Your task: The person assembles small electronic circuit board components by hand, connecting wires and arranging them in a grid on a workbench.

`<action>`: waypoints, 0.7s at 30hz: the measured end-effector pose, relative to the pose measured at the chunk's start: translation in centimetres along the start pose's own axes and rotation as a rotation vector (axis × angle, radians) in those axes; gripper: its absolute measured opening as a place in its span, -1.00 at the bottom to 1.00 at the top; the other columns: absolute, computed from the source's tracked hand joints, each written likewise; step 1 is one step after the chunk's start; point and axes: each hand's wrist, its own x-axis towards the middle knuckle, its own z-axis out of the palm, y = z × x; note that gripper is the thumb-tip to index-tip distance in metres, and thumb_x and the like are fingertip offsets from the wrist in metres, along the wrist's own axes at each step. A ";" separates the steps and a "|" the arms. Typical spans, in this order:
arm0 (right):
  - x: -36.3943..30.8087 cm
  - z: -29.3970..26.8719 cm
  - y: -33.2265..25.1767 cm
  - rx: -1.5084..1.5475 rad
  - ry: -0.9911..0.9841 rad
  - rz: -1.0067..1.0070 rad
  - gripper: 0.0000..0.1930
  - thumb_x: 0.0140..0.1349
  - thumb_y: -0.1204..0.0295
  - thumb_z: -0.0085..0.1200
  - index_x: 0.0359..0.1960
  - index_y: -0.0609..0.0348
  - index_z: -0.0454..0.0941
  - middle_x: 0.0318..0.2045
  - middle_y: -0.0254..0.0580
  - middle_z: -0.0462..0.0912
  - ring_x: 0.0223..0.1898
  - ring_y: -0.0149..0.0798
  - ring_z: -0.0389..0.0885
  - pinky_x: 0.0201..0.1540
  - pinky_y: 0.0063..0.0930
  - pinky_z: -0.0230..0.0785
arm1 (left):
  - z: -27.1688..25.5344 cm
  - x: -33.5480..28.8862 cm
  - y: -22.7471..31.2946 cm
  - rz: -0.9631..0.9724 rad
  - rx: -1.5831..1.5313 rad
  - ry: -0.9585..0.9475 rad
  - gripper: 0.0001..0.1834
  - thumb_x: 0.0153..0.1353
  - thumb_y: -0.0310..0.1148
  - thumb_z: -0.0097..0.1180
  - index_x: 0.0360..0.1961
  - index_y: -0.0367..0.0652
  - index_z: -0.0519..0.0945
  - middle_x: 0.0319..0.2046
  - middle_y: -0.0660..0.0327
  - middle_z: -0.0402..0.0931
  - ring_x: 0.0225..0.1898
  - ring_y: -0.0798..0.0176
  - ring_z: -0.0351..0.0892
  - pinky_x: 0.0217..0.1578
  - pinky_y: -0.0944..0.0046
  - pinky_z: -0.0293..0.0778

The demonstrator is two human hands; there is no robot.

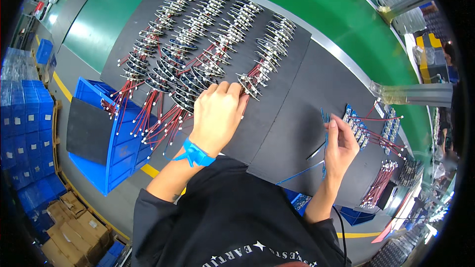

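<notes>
My left hand (217, 113), with a blue wrist strap (194, 154), is over the near end of several rows of small circuit boards (225, 27) with red wires. Its fingers are curled down beside an end board (250, 86), and their tips are hidden. Over the right part of the black mat (292, 133), my right hand (341, 146) has thumb and forefinger pinched together. Thin blue strips (300, 172) lie to its left, one close to the fingertips. Whether the pinch holds anything is unclear.
Red wires (148, 118) hang toward a blue crate (121, 148) at the left. Blue board panels (357, 127) and a red wire bundle (380, 183) lie at the right. A metal post (415, 95) stands at the bench's right edge. Cardboard boxes (74, 227) are stacked on the floor.
</notes>
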 end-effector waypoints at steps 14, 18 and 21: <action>4.5 9.5 -2.3 -0.038 -0.474 -0.240 -0.51 0.04 0.58 0.16 0.08 0.15 0.43 -0.10 -0.17 0.53 -0.49 -0.23 0.51 -0.35 -0.40 0.42 | 0.8 -0.2 -0.4 -0.061 -0.218 0.020 -0.91 0.04 -0.50 0.17 -0.41 -0.29 0.61 -0.48 0.02 0.52 -0.45 -0.07 0.53 -0.41 0.07 0.43; 4.8 9.7 -2.9 -0.112 -0.497 -0.328 -0.60 0.05 0.53 0.17 -0.01 0.17 0.46 -0.14 -0.15 0.54 -0.50 -0.23 0.54 -0.37 -0.38 0.40 | 0.6 -0.5 -0.9 -0.082 -0.277 0.016 -0.91 0.05 -0.50 0.17 -0.41 -0.31 0.60 -0.48 0.03 0.51 -0.46 -0.05 0.53 -0.43 0.10 0.42; 4.4 9.6 -3.0 0.033 -0.486 -0.285 -0.63 0.03 0.55 0.17 -0.06 0.20 0.48 -0.15 -0.13 0.55 -0.56 -0.28 0.52 -0.41 -0.41 0.39 | 0.5 -0.7 -1.2 -0.011 -0.388 0.004 -0.91 0.07 -0.52 0.16 -0.39 -0.34 0.60 -0.51 0.06 0.52 -0.53 0.09 0.54 -0.48 0.20 0.42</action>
